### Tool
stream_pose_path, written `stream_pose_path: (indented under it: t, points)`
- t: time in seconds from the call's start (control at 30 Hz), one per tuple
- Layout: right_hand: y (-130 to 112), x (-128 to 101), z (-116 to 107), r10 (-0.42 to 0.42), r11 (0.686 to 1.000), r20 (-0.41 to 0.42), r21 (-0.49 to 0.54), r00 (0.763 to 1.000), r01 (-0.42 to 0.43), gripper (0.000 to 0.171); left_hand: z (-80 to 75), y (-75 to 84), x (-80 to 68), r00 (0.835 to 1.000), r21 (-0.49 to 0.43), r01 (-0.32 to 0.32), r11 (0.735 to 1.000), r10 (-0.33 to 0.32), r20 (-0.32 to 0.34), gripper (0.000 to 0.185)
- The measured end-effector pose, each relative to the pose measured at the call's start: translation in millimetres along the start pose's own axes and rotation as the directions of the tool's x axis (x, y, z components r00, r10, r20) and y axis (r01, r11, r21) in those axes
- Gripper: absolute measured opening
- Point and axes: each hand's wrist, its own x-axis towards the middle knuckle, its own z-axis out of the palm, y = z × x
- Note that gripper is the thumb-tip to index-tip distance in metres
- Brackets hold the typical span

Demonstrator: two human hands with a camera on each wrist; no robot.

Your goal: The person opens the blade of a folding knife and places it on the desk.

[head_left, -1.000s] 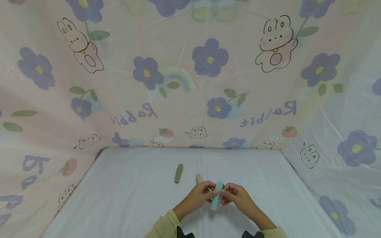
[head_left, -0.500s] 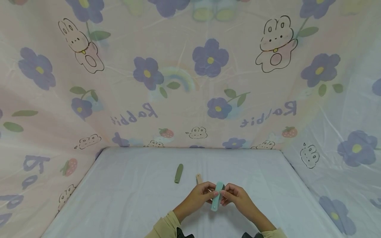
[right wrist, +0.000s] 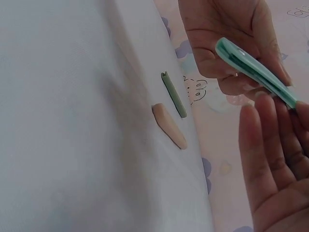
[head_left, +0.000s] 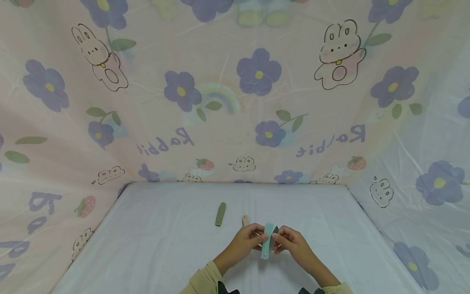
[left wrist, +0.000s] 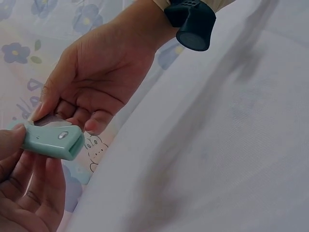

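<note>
Head: left hand (head_left: 245, 241) and right hand (head_left: 291, 241) both pinch a mint-green clip (head_left: 267, 241) above the desk (head_left: 165, 245).
Left wrist: clip (left wrist: 50, 140) is flat, rounded, small oval button; fingers (left wrist: 91, 120) curled on it.
Right wrist: clip (right wrist: 256, 72) slightly gaped, dark inside.
</note>
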Motion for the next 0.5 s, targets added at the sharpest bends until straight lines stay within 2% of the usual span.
stream_pose_path:
  t: [0.2, 0.5]
  points:
    - [2.7, 0.2, 1.4, -0.014, 1.000, -0.039, -0.010, 0.999, 0.014, 0.025, 0.3, -0.7, 0.4, 0.999, -0.008, -0.008, 1.000, 0.008, -0.044, 0.027]
    - [2.7, 1.3, 3.6, 0.039, 0.999, -0.122, 0.042, 0.992, -0.034, 0.036, 0.0, -2.9, 1.0, 0.996, -0.068, -0.037, 0.997, 0.031, -0.085, 0.029]
